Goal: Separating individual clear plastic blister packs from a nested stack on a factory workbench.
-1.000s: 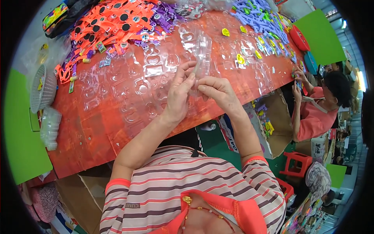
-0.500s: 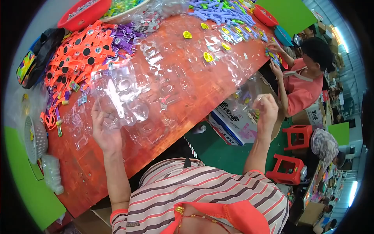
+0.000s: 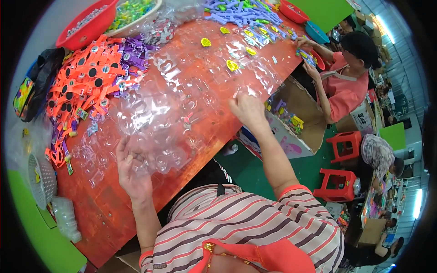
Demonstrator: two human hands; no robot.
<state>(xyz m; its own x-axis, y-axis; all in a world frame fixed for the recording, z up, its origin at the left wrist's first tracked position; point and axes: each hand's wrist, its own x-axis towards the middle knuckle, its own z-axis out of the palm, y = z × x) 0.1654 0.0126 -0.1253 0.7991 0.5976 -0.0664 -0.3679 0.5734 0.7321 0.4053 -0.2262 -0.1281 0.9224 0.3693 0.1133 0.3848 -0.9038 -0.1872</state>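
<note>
My left hand (image 3: 135,175) has its fingers curled at the near edge of a clear plastic blister tray (image 3: 152,113), which is tilted over others. Its rounded hollows show, and nothing sits in them. My right hand (image 3: 249,110) is over the table's near edge, seen from the back with its fingers closed; whatever they may hold is hidden. More clear blister trays (image 3: 200,98) cover the table around both hands. A small red piece (image 3: 187,119) lies among them. Several yellow pieces (image 3: 232,65) rest in the trays beyond my right hand.
On the red table (image 3: 98,227) are an orange strap pile (image 3: 86,68), purple pieces (image 3: 134,52) and blue-violet strips (image 3: 246,16). Red basins (image 3: 86,25) stand at the back. A cardboard box (image 3: 314,109) is below the right edge. A person (image 3: 348,86) works beyond it, near red stools (image 3: 336,184).
My right hand has swung left and away from me, from above the box to over the table. The left hand's blister tray is lower and flatter. The view has shifted slightly.
</note>
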